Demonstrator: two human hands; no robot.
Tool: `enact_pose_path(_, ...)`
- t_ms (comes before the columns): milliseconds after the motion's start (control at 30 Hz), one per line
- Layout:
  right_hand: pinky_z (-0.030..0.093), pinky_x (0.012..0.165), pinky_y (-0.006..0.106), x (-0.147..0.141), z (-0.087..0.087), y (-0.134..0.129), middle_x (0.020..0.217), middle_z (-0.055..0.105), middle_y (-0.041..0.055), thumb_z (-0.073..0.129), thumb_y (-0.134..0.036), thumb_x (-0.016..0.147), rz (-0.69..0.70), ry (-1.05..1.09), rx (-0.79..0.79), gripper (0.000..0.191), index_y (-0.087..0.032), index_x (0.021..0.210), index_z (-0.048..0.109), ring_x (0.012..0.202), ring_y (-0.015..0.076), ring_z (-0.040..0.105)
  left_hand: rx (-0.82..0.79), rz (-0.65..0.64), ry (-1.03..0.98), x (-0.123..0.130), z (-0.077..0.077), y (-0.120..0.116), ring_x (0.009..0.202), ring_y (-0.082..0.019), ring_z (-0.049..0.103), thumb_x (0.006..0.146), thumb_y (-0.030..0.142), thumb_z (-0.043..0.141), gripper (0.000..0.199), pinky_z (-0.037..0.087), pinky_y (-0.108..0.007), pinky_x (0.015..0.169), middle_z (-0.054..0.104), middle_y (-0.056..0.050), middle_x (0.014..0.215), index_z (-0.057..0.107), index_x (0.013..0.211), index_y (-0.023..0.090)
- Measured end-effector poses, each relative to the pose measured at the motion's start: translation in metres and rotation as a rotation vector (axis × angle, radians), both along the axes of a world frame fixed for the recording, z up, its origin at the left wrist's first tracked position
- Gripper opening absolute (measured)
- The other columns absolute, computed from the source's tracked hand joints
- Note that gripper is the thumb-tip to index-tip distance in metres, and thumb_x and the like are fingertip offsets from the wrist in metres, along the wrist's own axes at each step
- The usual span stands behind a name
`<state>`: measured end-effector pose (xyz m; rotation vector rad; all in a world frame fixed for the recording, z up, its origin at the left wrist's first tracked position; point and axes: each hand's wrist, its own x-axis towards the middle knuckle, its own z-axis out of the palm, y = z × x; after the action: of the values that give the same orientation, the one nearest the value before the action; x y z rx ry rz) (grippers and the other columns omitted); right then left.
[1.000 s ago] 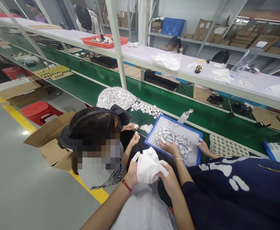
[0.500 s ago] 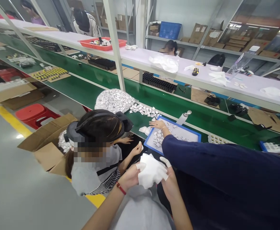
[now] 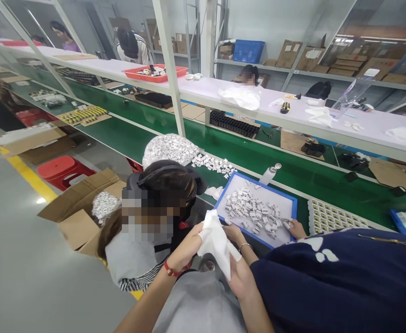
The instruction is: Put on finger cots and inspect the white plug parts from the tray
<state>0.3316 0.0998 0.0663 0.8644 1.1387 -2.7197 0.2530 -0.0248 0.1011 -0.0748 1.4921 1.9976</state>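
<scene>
A white cloth hangs between my two hands, low in the middle of the view. My left hand, with a red band at its wrist, grips the cloth's left side. On its lower right side my right hand is closed on the cloth, its fingertips partly covered. Just beyond the cloth stands a blue-rimmed tray with many small white parts. A co-worker's hand shows right behind the cloth, and another hand reaches the tray's right edge.
A seated person is close on my left, and a person in dark blue on my right. A bag of white parts, a bottle and a part-filled white tray lie on the green bench. An open carton stands at left.
The cloth now hangs lower and narrower between my hands. The co-worker in dark blue has moved back from over the tray, uncovering its parts. The view has shifted slightly.
</scene>
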Motion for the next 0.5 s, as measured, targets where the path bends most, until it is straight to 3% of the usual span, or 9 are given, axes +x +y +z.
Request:
enact_pose_path(67,0.058,0.081,0.037,0.003,0.004,-0.003,0.080,0.074,0.0044,0.090,-0.044,0.042,0.013,-0.121,-0.145,0.059,-0.019,0.091,0.069,0.087,0.0263,0.070,0.006,0.012,-0.011,0.001,-0.003,0.002,0.077,-0.019,0.057,0.070,0.017,0.073,0.025,0.036,-0.024,0.060,0.072,-0.004,0.084,0.072,0.095,0.012)
enact_pose_path(133,0.057,0.076,0.037,0.006,0.012,-0.005,0.070,0.071,0.0021,0.093,-0.038,0.036,0.039,-0.160,-0.137,0.054,-0.020,0.080,0.067,0.079,0.0260,0.069,0.023,0.028,-0.056,0.003,-0.006,0.003,0.078,-0.019,0.058,0.070,0.017,0.072,0.026,0.035,-0.025,0.059,0.072,-0.004,0.084,0.071,0.096,0.013)
enact_pose_path(200,0.056,0.071,0.038,0.008,0.023,-0.004,0.061,0.067,0.0016,0.092,-0.036,0.037,0.105,-0.141,-0.022,0.045,-0.019,0.068,0.064,0.071,0.0257,0.066,0.059,0.035,-0.130,0.004,-0.010,0.004,0.083,-0.022,0.060,0.069,0.018,0.072,0.029,0.039,-0.026,0.063,0.072,-0.005,0.084,0.070,0.097,0.013)
enact_pose_path(300,0.054,0.071,0.038,0.012,0.037,0.004,0.065,0.067,0.0053,0.082,-0.049,0.052,0.146,-0.015,0.354,0.037,-0.019,0.065,0.065,0.068,0.0239,0.063,0.152,0.001,-0.254,0.008,-0.018,0.004,0.089,-0.025,0.063,0.066,0.023,0.072,0.030,0.046,-0.031,0.076,0.072,-0.009,0.087,0.068,0.094,0.012)
enact_pose_path(400,0.054,0.081,0.039,0.024,0.041,0.016,0.090,0.070,0.0086,0.080,-0.045,0.060,-0.005,0.076,0.760,0.039,-0.020,0.089,0.070,0.085,0.0261,0.064,0.228,-0.051,-0.348,0.014,-0.031,0.005,0.092,-0.027,0.065,0.065,0.029,0.073,0.029,0.048,-0.036,0.086,0.073,-0.010,0.090,0.069,0.089,0.013)
enact_pose_path(433,0.053,0.089,0.040,0.030,0.041,0.020,0.102,0.069,0.0094,0.081,-0.041,0.060,-0.063,0.101,0.833,0.048,-0.021,0.102,0.069,0.096,0.0282,0.063,0.239,-0.067,-0.374,0.017,-0.036,0.005,0.091,-0.027,0.065,0.064,0.030,0.074,0.028,0.048,-0.037,0.087,0.073,-0.010,0.089,0.069,0.087,0.014)
enact_pose_path(500,0.047,0.103,0.043,0.046,0.038,0.027,0.124,0.064,0.0086,0.081,-0.036,0.063,-0.122,0.164,0.817,0.071,-0.026,0.129,0.056,0.118,0.0309,0.057,0.251,-0.100,-0.421,0.024,-0.045,0.009,0.085,-0.025,0.067,0.062,0.029,0.077,0.026,0.049,-0.036,0.086,0.074,-0.009,0.086,0.070,0.083,0.015)
